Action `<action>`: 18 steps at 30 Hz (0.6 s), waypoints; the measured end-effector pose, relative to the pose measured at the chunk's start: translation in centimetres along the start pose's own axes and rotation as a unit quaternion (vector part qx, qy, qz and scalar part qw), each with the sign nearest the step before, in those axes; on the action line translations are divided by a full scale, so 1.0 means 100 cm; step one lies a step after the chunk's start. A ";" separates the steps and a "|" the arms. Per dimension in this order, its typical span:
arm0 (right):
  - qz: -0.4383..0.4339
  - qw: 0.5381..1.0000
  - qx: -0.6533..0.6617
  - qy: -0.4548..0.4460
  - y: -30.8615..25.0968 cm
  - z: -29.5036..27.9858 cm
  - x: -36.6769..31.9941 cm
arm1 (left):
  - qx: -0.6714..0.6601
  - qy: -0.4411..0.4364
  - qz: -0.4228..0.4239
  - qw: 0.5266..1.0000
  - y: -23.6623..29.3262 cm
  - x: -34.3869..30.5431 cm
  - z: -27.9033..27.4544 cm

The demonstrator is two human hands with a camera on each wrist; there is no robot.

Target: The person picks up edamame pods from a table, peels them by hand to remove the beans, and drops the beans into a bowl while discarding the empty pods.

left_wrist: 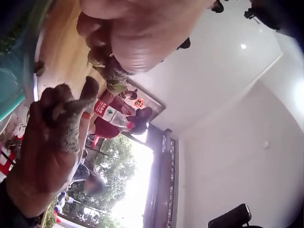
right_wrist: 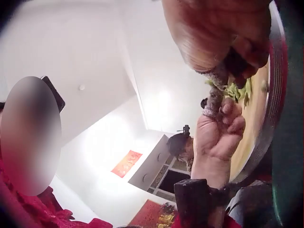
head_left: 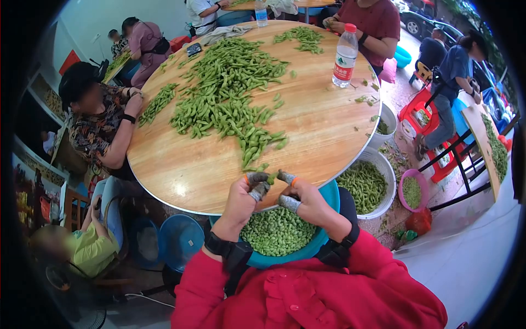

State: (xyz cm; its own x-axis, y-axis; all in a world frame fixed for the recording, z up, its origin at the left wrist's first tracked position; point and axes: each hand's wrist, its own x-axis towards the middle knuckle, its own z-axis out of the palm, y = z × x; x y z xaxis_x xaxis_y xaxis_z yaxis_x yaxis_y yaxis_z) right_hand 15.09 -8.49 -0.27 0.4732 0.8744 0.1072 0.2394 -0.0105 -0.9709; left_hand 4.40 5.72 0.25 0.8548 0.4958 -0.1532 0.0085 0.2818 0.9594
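Pinching of a soybean pod [head_left: 272, 178] by the left hand [head_left: 241, 198], near the edge of the tabletop [head_left: 307, 131].
Curled right hand [head_left: 311, 204], any hold impossible to tell; possible spill past the teal basin [head_left: 331, 193] of beans [head_left: 276, 236], from off-angle squeezing.

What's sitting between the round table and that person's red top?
A teal tub of shelled green beans lies between the table and the red top, as the head view shows.

Round wooden table [head_left: 307, 120]: green pods [head_left: 219, 77] heaped from centre towards 11 o'clock; red-capped bottle [head_left: 345, 57] upright at 2 o'clock.
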 end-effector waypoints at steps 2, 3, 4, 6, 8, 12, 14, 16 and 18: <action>0.022 0.999 0.023 -0.020 -0.002 0.007 0.003 | -0.085 -0.044 -0.009 0.995 0.004 -0.011 0.008; 0.034 0.998 0.035 -0.030 -0.006 0.009 0.004 | -0.079 -0.056 -0.002 0.995 -0.001 -0.013 0.008; 0.035 0.999 0.017 -0.020 -0.012 0.009 0.002 | -0.077 -0.065 0.013 0.995 -0.004 -0.015 0.007; 0.038 0.999 -0.019 0.002 -0.026 0.006 -0.001 | -0.073 -0.085 0.042 0.993 -0.008 -0.017 0.005; -0.026 0.997 -0.068 0.016 -0.023 0.006 -0.001 | -0.051 -0.065 0.044 0.996 -0.008 -0.018 0.005; -0.129 0.952 -0.262 0.093 -0.013 -0.002 0.012 | 0.137 0.080 0.087 0.983 -0.012 -0.003 -0.007; -0.144 0.922 -0.347 0.093 -0.014 -0.011 0.020 | 0.184 0.113 0.124 0.969 -0.009 -0.001 -0.012; -0.162 0.898 -0.399 0.093 -0.015 -0.016 0.026 | 0.194 0.128 0.151 0.961 -0.005 0.000 -0.015; -0.191 0.888 -0.413 0.065 -0.015 -0.018 0.027 | 0.050 0.070 -0.023 0.996 0.008 -0.006 -0.014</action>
State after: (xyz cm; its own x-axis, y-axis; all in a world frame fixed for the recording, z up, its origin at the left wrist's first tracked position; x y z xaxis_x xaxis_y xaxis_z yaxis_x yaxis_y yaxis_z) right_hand 17.54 -7.05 1.87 0.3057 0.8275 0.4709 0.9180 -0.1249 -0.3764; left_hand 3.18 6.81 0.75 0.7711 0.5967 -0.2221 0.1033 0.2269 0.9684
